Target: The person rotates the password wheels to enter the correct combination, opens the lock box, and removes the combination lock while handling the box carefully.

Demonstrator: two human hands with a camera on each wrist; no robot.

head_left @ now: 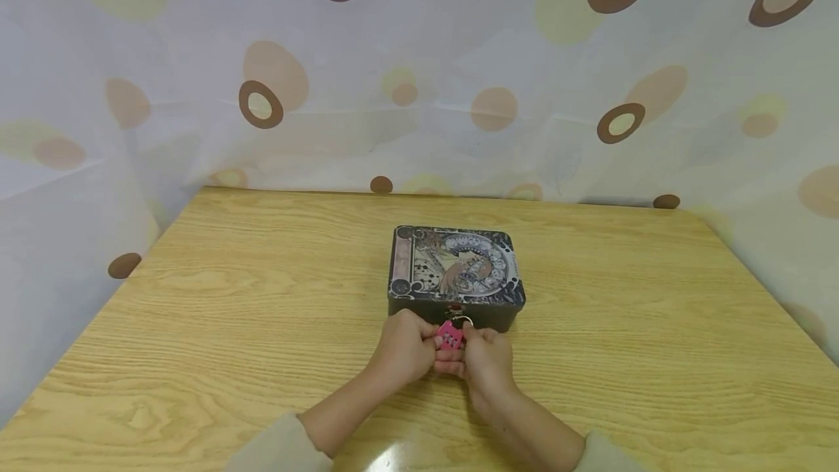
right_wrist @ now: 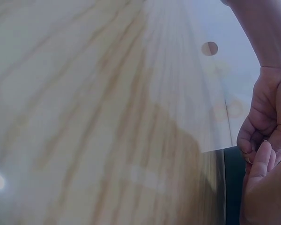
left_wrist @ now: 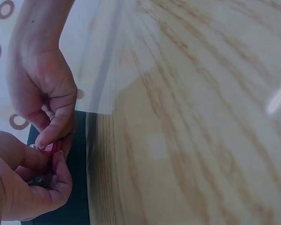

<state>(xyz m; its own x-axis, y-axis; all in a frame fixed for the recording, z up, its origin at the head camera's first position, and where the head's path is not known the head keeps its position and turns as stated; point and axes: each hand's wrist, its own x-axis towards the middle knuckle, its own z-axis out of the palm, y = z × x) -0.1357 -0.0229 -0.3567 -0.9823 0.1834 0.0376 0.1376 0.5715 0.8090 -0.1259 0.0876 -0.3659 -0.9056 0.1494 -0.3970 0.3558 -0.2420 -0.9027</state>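
A dark tin box (head_left: 455, 317) with an ornate printed lid (head_left: 459, 264) sits on the table, its latch (head_left: 454, 309) facing me. At that front side, a small pink combination padlock (head_left: 450, 336) shows number dials, with its silver shackle curving up to the right by the latch. My left hand (head_left: 403, 348) pinches the padlock from the left. From the right, my right hand (head_left: 491, 366) grips it with the thumb near the shackle and fingers beneath the body. In the left wrist view the padlock (left_wrist: 51, 149) is partly covered by fingertips of both hands.
The wood-grain table (head_left: 216, 326) spreads out on both sides of the box. Behind it hangs a pale curtain (head_left: 446, 42) with brown and yellow ovals, which also runs along the left and right sides. Light reflects off the table's near edge.
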